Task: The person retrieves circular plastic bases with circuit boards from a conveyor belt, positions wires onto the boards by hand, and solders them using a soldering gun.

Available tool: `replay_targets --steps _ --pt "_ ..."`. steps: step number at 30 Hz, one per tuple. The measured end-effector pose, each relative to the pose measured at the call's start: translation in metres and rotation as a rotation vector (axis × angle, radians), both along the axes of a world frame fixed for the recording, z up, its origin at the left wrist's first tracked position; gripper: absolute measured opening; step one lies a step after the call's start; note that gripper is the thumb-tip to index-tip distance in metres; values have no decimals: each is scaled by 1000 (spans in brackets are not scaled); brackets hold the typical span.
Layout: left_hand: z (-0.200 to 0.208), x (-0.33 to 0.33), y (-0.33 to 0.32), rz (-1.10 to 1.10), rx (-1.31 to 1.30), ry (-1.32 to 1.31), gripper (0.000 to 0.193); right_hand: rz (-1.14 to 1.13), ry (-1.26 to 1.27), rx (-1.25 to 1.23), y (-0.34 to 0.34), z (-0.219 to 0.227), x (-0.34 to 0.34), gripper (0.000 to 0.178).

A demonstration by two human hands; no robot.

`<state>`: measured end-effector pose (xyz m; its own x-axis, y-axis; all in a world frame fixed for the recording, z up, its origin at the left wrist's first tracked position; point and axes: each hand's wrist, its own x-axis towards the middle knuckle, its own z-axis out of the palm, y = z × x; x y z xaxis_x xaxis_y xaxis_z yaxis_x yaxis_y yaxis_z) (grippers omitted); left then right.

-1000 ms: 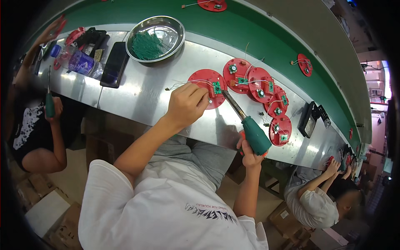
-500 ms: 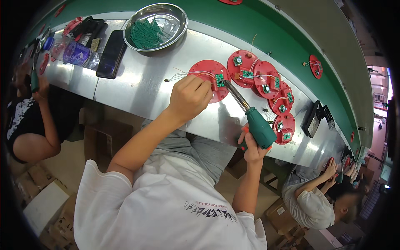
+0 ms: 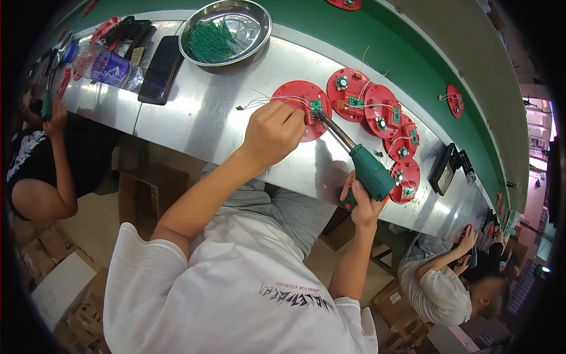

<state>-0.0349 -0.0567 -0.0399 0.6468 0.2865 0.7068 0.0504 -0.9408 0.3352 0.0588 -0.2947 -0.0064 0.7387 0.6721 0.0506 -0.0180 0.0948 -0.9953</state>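
Note:
My right hand (image 3: 364,203) is wrapped round the green handle of a soldering gun (image 3: 372,173). Its metal barrel points up and left, and the tip meets a small green circuit board (image 3: 316,107) on a red disc (image 3: 295,90). At the lower left part of that disc, my left hand (image 3: 275,131) is closed with its fingertips pinched close to the board; what they hold is hidden. Thin pale wires (image 3: 259,101) run from the board past my left fingers to a small connector on the bench.
Several overlapping red discs (image 3: 380,111) with boards and wires lie right of the work. A steel bowl (image 3: 266,36) holds green wires (image 3: 211,42). Left of it are a dark phone (image 3: 160,69) and a plastic bottle (image 3: 109,68). A green belt (image 3: 413,56) runs behind; co-workers sit at both sides.
The whole view has shifted slightly. Both hands keep nearly the same place at the disc, with the soldering gun's tip still at the board.

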Motion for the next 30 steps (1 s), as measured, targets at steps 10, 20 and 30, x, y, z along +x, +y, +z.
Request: replay_targets --steps 10,20,30 --pt "0 0 0 3 4 0 11 -31 40 129 -7 -12 -2 39" --pt "2 -3 0 -21 -25 9 8 -42 33 119 -6 -11 -3 39" --pt "13 -8 -2 -95 12 -112 22 -44 -10 110 -3 -11 -3 35"
